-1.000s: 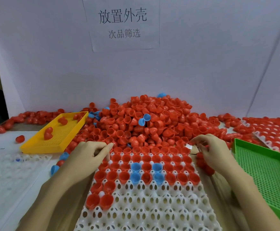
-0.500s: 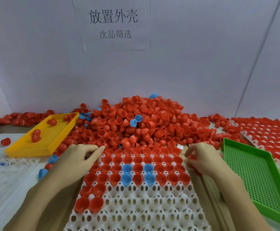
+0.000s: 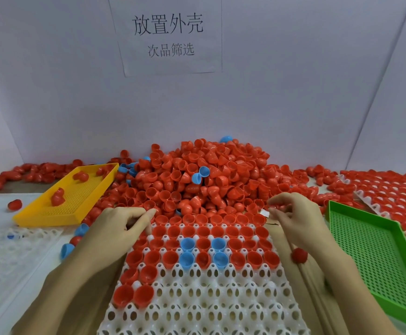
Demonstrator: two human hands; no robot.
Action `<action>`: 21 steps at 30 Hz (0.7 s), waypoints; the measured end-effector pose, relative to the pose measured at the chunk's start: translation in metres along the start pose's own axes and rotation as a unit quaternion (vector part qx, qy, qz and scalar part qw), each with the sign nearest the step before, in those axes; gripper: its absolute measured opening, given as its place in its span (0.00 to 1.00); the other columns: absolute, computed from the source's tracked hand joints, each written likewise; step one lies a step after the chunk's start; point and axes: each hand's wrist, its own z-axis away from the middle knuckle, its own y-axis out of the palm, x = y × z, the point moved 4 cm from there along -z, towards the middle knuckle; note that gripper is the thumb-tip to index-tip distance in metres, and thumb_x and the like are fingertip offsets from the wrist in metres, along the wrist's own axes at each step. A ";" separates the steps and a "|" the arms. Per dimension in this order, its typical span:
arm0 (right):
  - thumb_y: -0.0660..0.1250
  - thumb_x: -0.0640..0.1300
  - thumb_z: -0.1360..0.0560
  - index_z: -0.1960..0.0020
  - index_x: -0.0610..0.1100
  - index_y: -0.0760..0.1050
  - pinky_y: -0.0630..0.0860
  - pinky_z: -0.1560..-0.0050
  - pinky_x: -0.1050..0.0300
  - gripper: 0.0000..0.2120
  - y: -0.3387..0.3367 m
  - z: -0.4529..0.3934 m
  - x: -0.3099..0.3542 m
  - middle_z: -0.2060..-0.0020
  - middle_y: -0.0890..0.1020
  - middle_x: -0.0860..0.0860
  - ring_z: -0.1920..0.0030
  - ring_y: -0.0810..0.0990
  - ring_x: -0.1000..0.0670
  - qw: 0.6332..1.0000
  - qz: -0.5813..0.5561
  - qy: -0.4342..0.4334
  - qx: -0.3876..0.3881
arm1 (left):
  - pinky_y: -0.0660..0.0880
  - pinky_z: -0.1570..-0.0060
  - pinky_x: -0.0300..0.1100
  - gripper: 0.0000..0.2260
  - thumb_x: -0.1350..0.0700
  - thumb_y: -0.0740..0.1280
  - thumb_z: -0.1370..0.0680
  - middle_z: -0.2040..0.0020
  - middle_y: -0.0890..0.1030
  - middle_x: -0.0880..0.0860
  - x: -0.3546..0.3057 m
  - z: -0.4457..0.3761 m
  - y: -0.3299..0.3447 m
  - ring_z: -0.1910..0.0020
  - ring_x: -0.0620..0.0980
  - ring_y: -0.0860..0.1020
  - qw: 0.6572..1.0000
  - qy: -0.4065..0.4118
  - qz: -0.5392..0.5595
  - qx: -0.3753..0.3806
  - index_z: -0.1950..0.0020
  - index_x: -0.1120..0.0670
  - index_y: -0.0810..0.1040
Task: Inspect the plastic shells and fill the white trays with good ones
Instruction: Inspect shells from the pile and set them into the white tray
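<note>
**Red shells heaped behind a part-filled white tray**

Red plastic half-shells (image 3: 206,175) pile behind the white moulded plastic tray (image 3: 204,303), whose far rows hold red and a few blue shells; its near edge is cut off. The left hand (image 3: 115,228) rests at the tray's far-left corner, fingers curled; whether it holds anything is hidden. The right hand (image 3: 296,218) hovers at the far-right corner, fingertips pinched, contents unclear.

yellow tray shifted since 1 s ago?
No. The yellow tray sits the same against the red shell pile; only the camera view moved.
</note>
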 end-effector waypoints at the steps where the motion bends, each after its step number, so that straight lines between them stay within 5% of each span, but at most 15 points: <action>1: 0.73 0.42 0.22 0.46 0.51 0.83 0.74 0.52 0.69 0.07 -0.003 0.001 0.006 0.49 0.83 0.56 0.52 0.80 0.60 0.999 -0.036 -0.009 -0.010 | 0.70 0.71 0.34 0.21 0.39 0.61 0.20 0.79 0.71 0.47 -0.002 0.000 0.000 0.79 0.45 0.69 1.000 0.003 0.010 -0.004 0.66 0.48 0.80; 7: 0.71 0.47 0.20 0.42 0.57 0.84 0.81 0.42 0.59 0.09 0.001 0.020 0.049 0.45 0.86 0.57 0.45 0.86 0.54 0.936 -0.337 -0.021 0.097 | 0.81 0.57 0.49 0.08 0.40 0.68 0.23 0.58 0.82 0.47 -0.033 0.006 0.009 0.60 0.50 0.82 0.991 0.039 0.124 -0.016 0.48 0.41 0.82; 10: 0.68 0.45 0.19 0.37 0.49 0.83 0.78 0.35 0.57 0.12 0.017 0.032 0.067 0.39 0.85 0.47 0.36 0.83 0.48 0.841 -0.481 0.012 0.248 | 0.82 0.51 0.43 0.19 0.39 0.73 0.23 0.39 0.77 0.39 -0.054 0.013 0.024 0.45 0.45 0.82 0.982 0.087 0.169 0.023 0.34 0.36 0.76; 13: 0.67 0.42 0.17 0.33 0.39 0.79 0.76 0.33 0.56 0.14 0.029 0.045 0.084 0.37 0.82 0.39 0.33 0.80 0.43 0.754 -0.548 0.008 0.361 | 0.77 0.39 0.39 0.30 0.39 0.73 0.23 0.24 0.65 0.35 -0.063 0.017 0.035 0.27 0.38 0.71 0.980 0.123 0.151 0.043 0.24 0.32 0.66; 17: 0.65 0.41 0.16 0.32 0.36 0.78 0.76 0.33 0.54 0.15 0.035 0.055 0.092 0.36 0.81 0.36 0.32 0.79 0.41 0.726 -0.557 -0.006 0.404 | 0.78 0.40 0.37 0.20 0.43 0.71 0.19 0.35 0.80 0.39 -0.067 0.020 0.042 0.36 0.42 0.79 0.967 0.110 0.212 0.094 0.28 0.36 0.73; 19: 0.65 0.40 0.16 0.33 0.36 0.79 0.76 0.34 0.55 0.14 0.035 0.055 0.094 0.36 0.81 0.37 0.33 0.80 0.42 0.732 -0.552 -0.002 0.401 | 0.78 0.48 0.34 0.13 0.44 0.68 0.17 0.47 0.84 0.42 -0.068 0.021 0.041 0.49 0.45 0.84 0.966 0.104 0.215 0.103 0.33 0.38 0.77; 21: 0.66 0.41 0.17 0.34 0.38 0.80 0.77 0.35 0.57 0.14 0.033 0.054 0.094 0.37 0.82 0.38 0.34 0.80 0.43 0.754 -0.535 0.006 0.381 | 0.76 0.50 0.30 0.11 0.45 0.65 0.16 0.50 0.83 0.38 -0.065 0.018 0.039 0.51 0.40 0.83 0.975 0.098 0.179 0.092 0.33 0.38 0.77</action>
